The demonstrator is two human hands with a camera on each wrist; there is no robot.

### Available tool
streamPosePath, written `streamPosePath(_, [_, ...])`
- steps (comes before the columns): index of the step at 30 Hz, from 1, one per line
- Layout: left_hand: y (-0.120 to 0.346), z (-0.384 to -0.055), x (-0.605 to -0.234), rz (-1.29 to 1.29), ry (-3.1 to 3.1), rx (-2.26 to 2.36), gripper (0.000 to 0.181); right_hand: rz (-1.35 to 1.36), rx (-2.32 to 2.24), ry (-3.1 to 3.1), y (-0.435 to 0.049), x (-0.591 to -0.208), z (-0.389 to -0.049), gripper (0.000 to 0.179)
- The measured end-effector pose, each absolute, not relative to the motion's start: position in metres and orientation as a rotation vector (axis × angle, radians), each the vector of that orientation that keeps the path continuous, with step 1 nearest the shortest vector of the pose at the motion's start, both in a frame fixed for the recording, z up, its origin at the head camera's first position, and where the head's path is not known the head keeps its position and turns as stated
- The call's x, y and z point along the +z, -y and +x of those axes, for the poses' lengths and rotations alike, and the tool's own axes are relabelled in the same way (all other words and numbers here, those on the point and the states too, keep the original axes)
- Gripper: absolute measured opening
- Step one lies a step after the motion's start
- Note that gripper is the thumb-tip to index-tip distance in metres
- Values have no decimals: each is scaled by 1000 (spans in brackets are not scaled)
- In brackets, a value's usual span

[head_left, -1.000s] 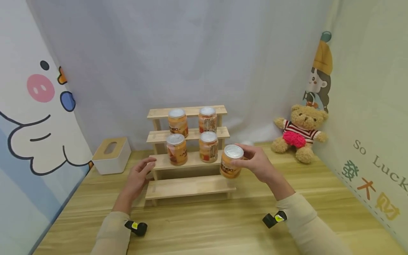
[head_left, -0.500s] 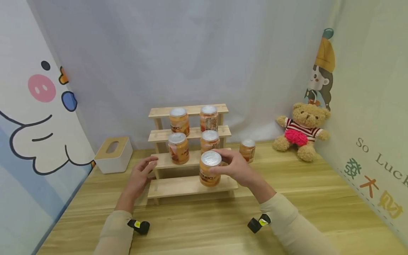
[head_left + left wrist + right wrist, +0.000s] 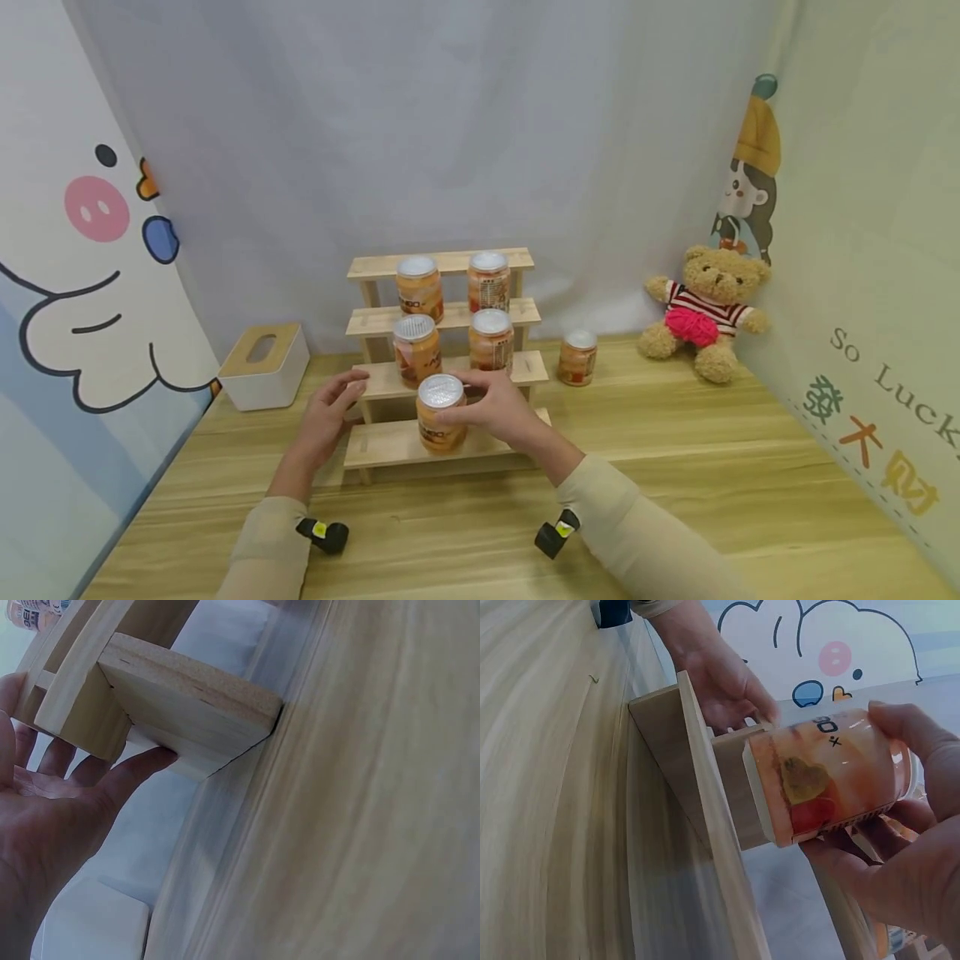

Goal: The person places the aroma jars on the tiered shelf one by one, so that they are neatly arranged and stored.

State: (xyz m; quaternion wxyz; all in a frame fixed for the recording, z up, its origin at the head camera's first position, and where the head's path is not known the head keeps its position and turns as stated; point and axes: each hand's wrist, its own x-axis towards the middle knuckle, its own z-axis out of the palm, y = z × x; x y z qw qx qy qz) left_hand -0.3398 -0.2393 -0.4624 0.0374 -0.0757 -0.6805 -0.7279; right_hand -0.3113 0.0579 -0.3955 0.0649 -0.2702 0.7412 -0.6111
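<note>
An orange can with a silver lid [image 3: 431, 427] is held upright by my right hand [image 3: 501, 410], thumb and fingers round its side. It is over the lowest board of a stepped wooden display rack [image 3: 371, 446], left of the middle. In the right wrist view a narrow gap shows between the can's base [image 3: 759, 796] and the board. My left hand [image 3: 322, 423] is at the rack's left end. One extended digit touches the end panel [image 3: 180, 712] in the left wrist view; the other fingers lie by the board ends, partly hidden.
Similar cans stand on the upper steps, including a front-left can [image 3: 417, 358] and a front-right can [image 3: 491, 346]. Another can [image 3: 577, 360] stands on the table right of the rack. A tissue box [image 3: 266, 375] is at left, a teddy bear [image 3: 708, 312] at right.
My right hand has carried the can leftward and down, from the rack's right end to over the lowest board. The can on the table has come fully into view. My left hand stays put.
</note>
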Motion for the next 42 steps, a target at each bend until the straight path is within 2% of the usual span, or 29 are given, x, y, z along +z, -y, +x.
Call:
streamPosePath(6, [239, -340, -463, -237, 2084, -2232, 31, -760, -1867, -2291, -44, -400, -315, 53])
streamPosePath(17, [239, -341, -464, -238, 2100, -2231, 31, -826, -1827, -2364, -31, -403, -310, 45])
streamPosePath(36, [238, -339, -462, -219, 2101, -2222, 24, -779, -1820, -2414, -27, -402, -308, 50])
streamPosePath(42, [239, -339, -462, -218, 2107, -2214, 28, -773, -1765, -2475, -33, -400, -304, 59])
